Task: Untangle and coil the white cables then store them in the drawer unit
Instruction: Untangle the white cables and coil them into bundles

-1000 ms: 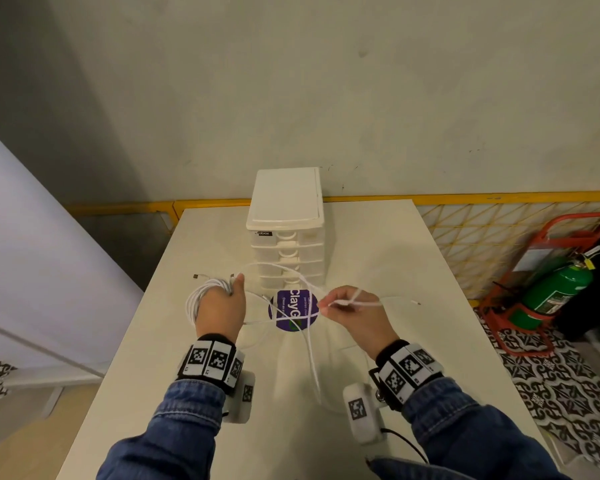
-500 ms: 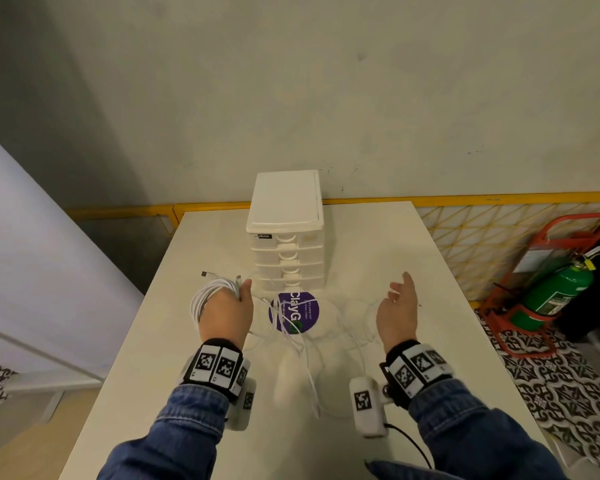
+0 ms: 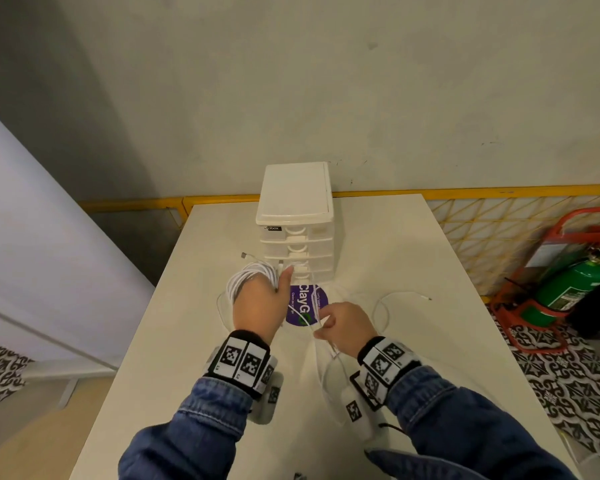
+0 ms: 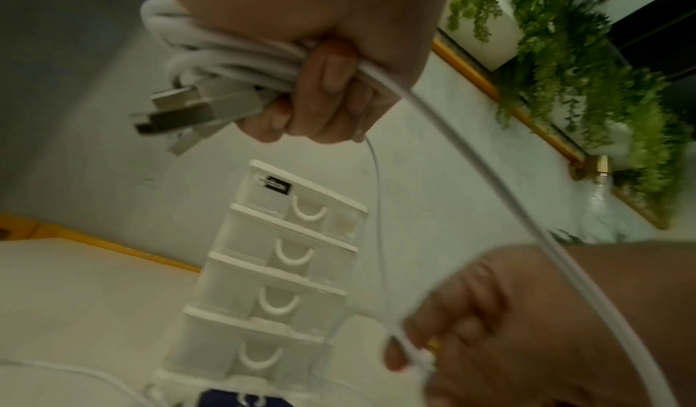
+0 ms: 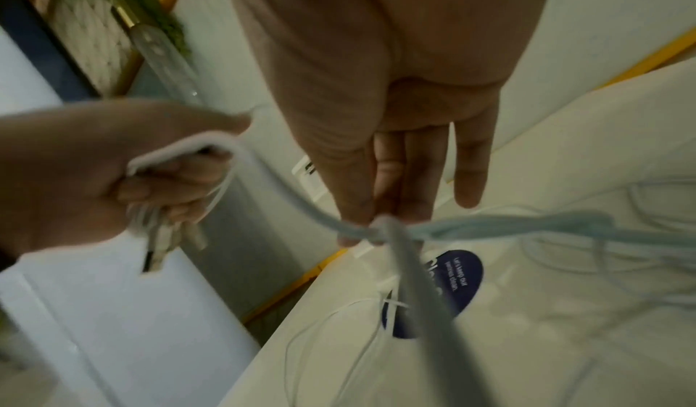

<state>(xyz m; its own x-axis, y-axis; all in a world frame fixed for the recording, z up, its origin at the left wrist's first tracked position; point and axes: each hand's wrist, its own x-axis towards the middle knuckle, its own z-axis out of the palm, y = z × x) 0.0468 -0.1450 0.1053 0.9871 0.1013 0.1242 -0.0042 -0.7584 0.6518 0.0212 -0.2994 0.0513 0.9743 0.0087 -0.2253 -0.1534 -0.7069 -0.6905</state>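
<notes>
My left hand (image 3: 257,303) grips a coil of white cables (image 3: 246,278) just left of the white drawer unit (image 3: 295,220). In the left wrist view the fingers (image 4: 324,85) wrap the coil (image 4: 211,56), with several USB plugs (image 4: 177,109) sticking out. A loose white strand (image 4: 489,181) runs from the coil to my right hand (image 3: 340,327), which pinches it between thumb and fingers (image 5: 361,220) above the table. More loose cable (image 3: 385,306) lies in loops on the table to the right. All drawers look closed.
A round purple sticker (image 3: 305,306) lies on the white table (image 3: 395,244) in front of the drawer unit. A yellow rail (image 3: 465,192) runs behind the table. A green fire extinguisher (image 3: 568,289) in a red stand sits on the floor at right.
My right hand let go of the strand and opened out to the right, then came back left and now pinches a cable near the left hand. The left hand kept its coil.
</notes>
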